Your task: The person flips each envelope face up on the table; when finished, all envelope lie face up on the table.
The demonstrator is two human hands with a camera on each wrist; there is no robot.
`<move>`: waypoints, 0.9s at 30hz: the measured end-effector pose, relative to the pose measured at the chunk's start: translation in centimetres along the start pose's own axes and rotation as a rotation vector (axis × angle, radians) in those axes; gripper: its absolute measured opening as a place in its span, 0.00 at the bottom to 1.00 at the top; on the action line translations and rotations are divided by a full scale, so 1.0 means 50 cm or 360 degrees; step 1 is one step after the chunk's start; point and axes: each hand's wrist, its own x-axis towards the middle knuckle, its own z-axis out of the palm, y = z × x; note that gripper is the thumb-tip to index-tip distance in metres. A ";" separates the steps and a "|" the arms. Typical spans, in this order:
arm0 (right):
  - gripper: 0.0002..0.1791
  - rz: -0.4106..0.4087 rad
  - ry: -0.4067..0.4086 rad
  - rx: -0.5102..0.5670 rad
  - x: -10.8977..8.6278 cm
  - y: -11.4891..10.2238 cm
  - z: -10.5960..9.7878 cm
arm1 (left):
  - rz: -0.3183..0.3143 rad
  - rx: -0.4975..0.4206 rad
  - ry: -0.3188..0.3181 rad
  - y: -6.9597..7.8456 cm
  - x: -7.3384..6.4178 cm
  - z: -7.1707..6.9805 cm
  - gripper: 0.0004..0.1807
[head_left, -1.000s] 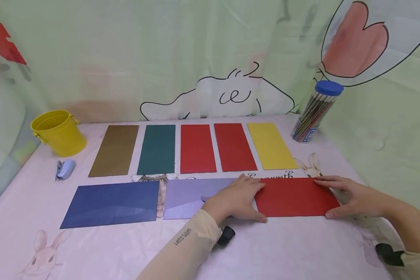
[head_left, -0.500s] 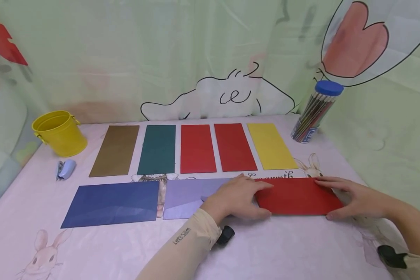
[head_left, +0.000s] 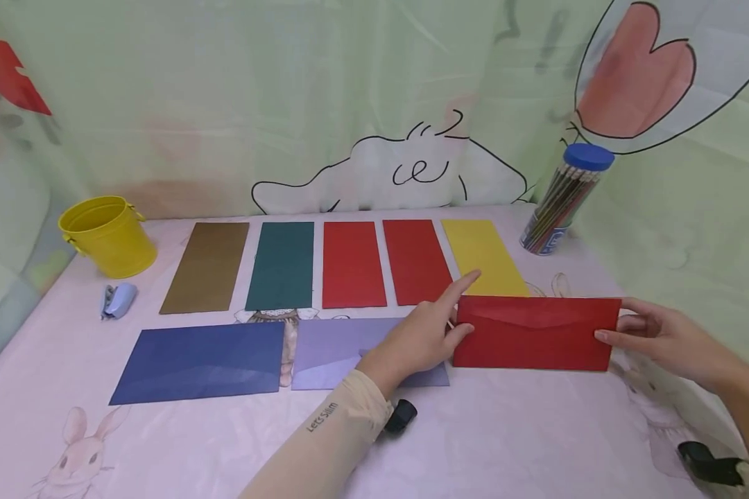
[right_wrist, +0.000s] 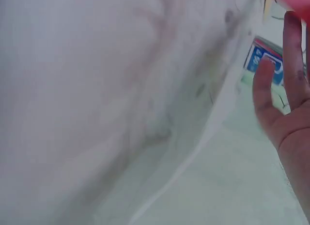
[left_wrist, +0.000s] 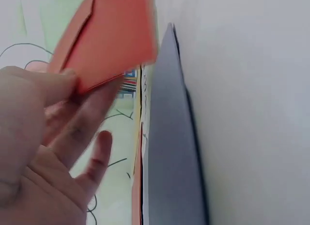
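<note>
A red envelope [head_left: 537, 334] is raised off the table and tilted up, its flap line facing me. My left hand [head_left: 419, 341] pinches its left edge, thumb in front and index finger pointing up past the corner. At the opposite end my right hand [head_left: 670, 339] grips the right edge with the thumb in front and fingers behind. The left wrist view shows the envelope [left_wrist: 118, 33] between thumb and fingers. A lavender envelope [head_left: 331, 346] lies flat, partly hidden under my left forearm. To its left is a dark blue envelope [head_left: 202, 364].
A back row holds brown [head_left: 206, 267], green [head_left: 281, 265], two red [head_left: 352, 263] and yellow [head_left: 483, 253] envelopes. On the left stand a yellow bucket [head_left: 109, 242] and a light blue stapler [head_left: 118, 300]. A pencil tub [head_left: 562, 201] with a blue lid stands back right.
The red envelope lay flat between my hands; now it is lifted and tilted up toward me. My left hand's index finger has risen and both hands have taken hold of its ends.
</note>
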 end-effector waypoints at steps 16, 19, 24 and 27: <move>0.44 -0.0007 -0.0075 -0.0082 0.015 -0.009 0.008 | -0.0296 0.0333 -0.0200 -0.002 0.000 0.017 0.39; 0.47 -0.0006 -0.0137 -0.0073 0.014 -0.003 0.009 | -0.0320 0.0379 -0.0237 0.000 -0.001 0.019 0.40; 0.48 -0.0039 -0.0227 -0.0058 0.017 0.006 0.009 | -0.0344 0.0445 -0.0295 0.003 -0.002 0.024 0.43; 0.48 -0.0026 -0.0278 -0.0047 0.019 0.009 0.010 | -0.0346 0.0507 -0.0344 0.006 -0.004 0.028 0.46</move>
